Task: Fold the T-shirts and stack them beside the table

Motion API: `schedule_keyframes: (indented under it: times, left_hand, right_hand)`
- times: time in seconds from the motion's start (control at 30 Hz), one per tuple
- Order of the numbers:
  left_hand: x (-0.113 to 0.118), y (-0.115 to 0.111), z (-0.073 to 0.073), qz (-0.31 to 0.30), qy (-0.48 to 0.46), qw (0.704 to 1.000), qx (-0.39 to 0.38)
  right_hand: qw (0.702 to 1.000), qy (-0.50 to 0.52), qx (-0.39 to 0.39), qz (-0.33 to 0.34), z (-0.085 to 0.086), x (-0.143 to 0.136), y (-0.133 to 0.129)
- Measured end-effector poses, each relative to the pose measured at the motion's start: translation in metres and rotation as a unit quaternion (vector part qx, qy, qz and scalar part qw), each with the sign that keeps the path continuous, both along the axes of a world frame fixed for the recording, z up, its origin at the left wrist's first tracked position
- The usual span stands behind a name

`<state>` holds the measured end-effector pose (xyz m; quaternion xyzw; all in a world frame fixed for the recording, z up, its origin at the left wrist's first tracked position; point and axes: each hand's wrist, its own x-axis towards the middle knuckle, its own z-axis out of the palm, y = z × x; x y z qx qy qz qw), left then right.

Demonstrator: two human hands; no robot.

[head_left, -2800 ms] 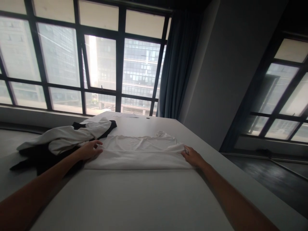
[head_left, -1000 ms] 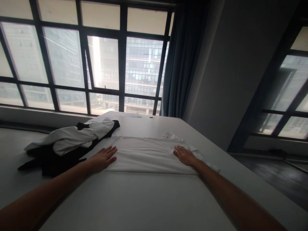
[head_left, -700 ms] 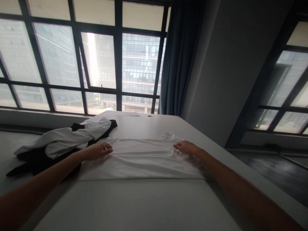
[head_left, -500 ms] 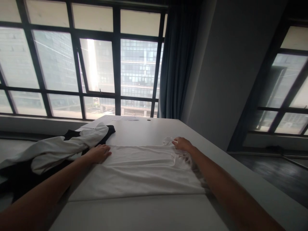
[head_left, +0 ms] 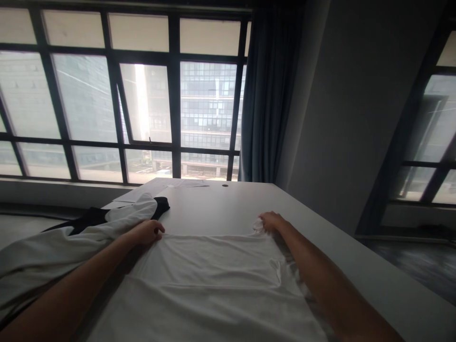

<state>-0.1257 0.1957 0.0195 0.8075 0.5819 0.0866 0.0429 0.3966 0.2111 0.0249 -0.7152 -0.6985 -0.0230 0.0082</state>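
A white garment (head_left: pixel 217 261), soft and wrinkled, lies spread over the white table in front of me; its near end runs out of the bottom of the view. My left hand (head_left: pixel 147 232) is closed on its far left corner, fingers curled in a pinch. At the far right corner, my right hand (head_left: pixel 271 222) grips the edge, and a small bunch of fabric sticks out beside the fingers. Folds gather along the right side, partly covered by my right forearm. The garment's exact kind does not show.
Left of the garment lies a heap of white and black clothes (head_left: pixel 85 232), partly behind my left arm. Sheets of paper (head_left: pixel 142 191) rest on the far part of the table (head_left: pixel 210 209). Beyond stand windows, a dark blue curtain (head_left: pixel 265 104) and a grey pillar (head_left: pixel 342 109).
The white garment has come toward me, its near edge passing out of view. My left hand has gone from lying flat to pinching the corner. The view has tipped up slightly.
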Motion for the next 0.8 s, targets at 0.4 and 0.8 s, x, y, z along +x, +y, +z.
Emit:
schedule_keyframes:
  times: [0.4, 0.8]
  left_hand:
    - [-0.012, -0.053, 0.038, 0.001, -0.091, 0.992, 0.088]
    - [-0.037, -0.158, 0.019, -0.054, -0.13, 0.982, 0.125]
  right_hand:
    - [0.99, 0.081, 0.101, 0.058, 0.078, 0.024, -0.117]
    - [0.937, 0.313, -0.047, 0.145, 0.055, 0.029, -0.276]
